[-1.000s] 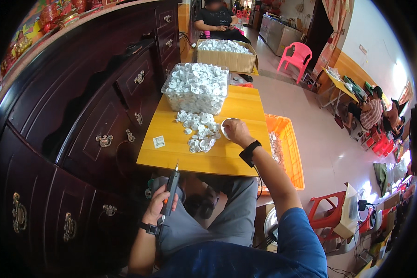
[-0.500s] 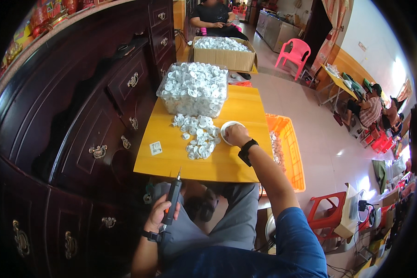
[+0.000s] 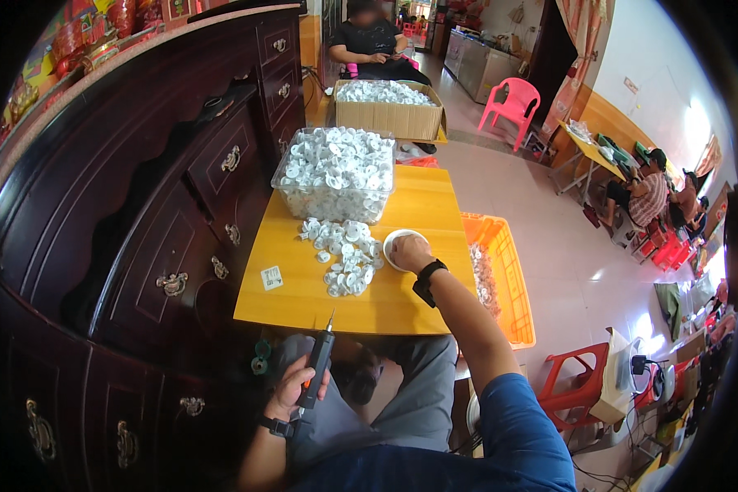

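My left hand point(image 3: 295, 385) is wrapped round a dark grey electric screwdriver point(image 3: 317, 361), its thin bit pointing up beside the table's front edge. Over at the right side of the yellow table point(image 3: 303, 305), my right hand point(image 3: 410, 252) reaches into a small round white bowl point(image 3: 390, 249). Its fingers are bent down inside, and what they touch there is hidden. Left of the bowl lies a loose pile of small white round plastic parts point(image 3: 348, 258). A clear plastic bin point(image 3: 334, 195) behind the pile is heaped with the same parts.
An orange crate point(image 3: 512, 283) holding small parts stands right of the table. Behind the bin is a cardboard box point(image 3: 389, 119) full of white parts, with a seated person beyond. A dark wooden cabinet point(image 3: 148, 238) runs along the left. A white square label point(image 3: 271, 278) lies on the table.
The view has tilted slightly, so the table sits lower in it. My left hand has come up a little nearer the table edge with the screwdriver. My right hand stays in the bowl.
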Tool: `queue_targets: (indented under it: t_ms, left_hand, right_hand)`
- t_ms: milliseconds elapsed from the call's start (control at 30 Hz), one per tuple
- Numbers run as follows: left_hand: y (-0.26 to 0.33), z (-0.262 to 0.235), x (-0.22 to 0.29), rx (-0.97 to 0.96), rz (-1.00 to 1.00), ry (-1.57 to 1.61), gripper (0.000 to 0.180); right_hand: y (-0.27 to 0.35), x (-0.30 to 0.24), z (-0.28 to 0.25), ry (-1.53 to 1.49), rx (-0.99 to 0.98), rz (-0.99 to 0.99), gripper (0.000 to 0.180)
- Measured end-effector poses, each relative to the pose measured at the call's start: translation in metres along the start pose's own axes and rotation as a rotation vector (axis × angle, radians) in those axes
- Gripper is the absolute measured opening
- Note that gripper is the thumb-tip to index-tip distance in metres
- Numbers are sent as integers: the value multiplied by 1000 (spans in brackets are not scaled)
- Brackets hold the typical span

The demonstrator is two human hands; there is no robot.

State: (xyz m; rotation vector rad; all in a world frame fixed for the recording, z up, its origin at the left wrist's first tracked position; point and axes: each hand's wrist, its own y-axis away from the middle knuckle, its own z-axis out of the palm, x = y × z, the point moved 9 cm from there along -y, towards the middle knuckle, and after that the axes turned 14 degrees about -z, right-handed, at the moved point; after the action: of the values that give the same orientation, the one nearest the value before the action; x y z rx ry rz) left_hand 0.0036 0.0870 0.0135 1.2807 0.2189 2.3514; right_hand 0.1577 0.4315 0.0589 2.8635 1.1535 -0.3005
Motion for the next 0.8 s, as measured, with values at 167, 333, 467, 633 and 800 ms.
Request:
queue_targets:
  t_ms: [167, 333, 467, 633, 800]
  left_hand:
    - [-4, -1, -2, 7, -9, -15, 49]
    - [-5, 2, -1, -22, -23, 26, 35]
    - [-6, 0, -4, -18, -26, 33, 36]
    - [-7, 2, -3, -10, -38, 38, 36]
    - [-11, 1, -6, -17, -41, 10, 35]
  right_hand:
    - [-4, 9, 8, 75, -19, 5, 25]
    - [0, 13, 10, -4, -22, 45, 27]
    - [2, 8, 4, -30, 14, 24, 28]
    - [8, -1, -17, -50, 147, 8, 24]
    - [25, -13, -50, -277, 474, -68, 19]
